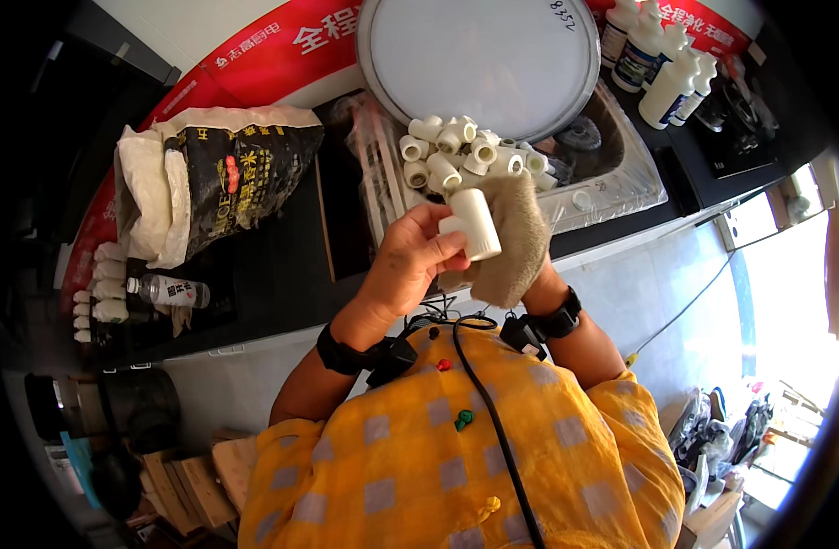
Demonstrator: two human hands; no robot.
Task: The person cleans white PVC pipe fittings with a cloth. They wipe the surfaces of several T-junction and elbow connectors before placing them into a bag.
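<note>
My left hand (419, 250) grips a white plastic pipe tee fitting (476, 223) by its side branch, thumb in front. The fitting is tilted, and its body lies against a brown fuzzy cloth (519, 233). That cloth covers my right hand (544, 285), which holds it up behind the fitting; its fingers are hidden. Just beyond my hands is a heap of white plastic pipe fittings (464, 147), tees and elbows among them. The heap lies at the left part of a plastic-wrapped sink (632, 182).
A large round pale panel (478, 58) leans behind the heap. Left on the black counter (275, 274) are a rice sack (234, 178) and a lying water bottle (169, 291). Several white bottles (665, 86) stand far right. A black cable (491, 412) runs down my shirt.
</note>
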